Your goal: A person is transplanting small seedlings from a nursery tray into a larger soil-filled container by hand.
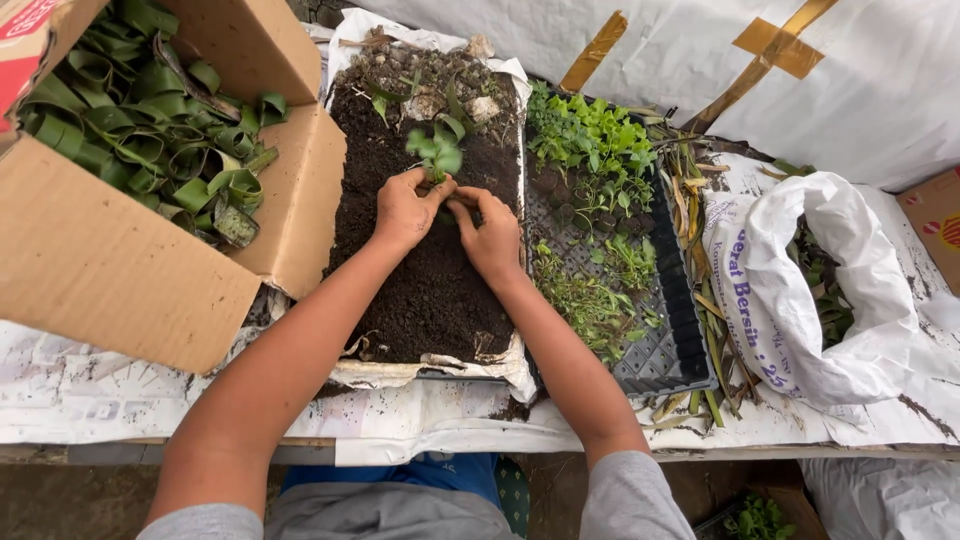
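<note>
— So, what is laid out before you, biggest first?

— Well, the white paper-covered table carries everything. On my left stands an open brown cardboard box full of curled green leaf strips. On my right lies a crumpled white plastic sack. Straight ahead is a heap of dark crumbly soil on a white sheet, and just beside it, to the right, a black plastic seedling tray with patches of small green sprouts. Dry yellowish leaf scraps lie between the tray and the sack.

— And your hands?

— Both rest on the soil, near its far half. My left hand and my right hand meet fingertip to fingertip, and my fingers are drawn narrow, pinched around the base of a small green seedling with rounded leaves.

— Where exactly does the seedling stand?

— Upright, in the soil heap, a little beyond my knuckles. Its leaves show above my fingers; its stem and roots are hidden by them, so I cannot tell how deep it sits.
</note>
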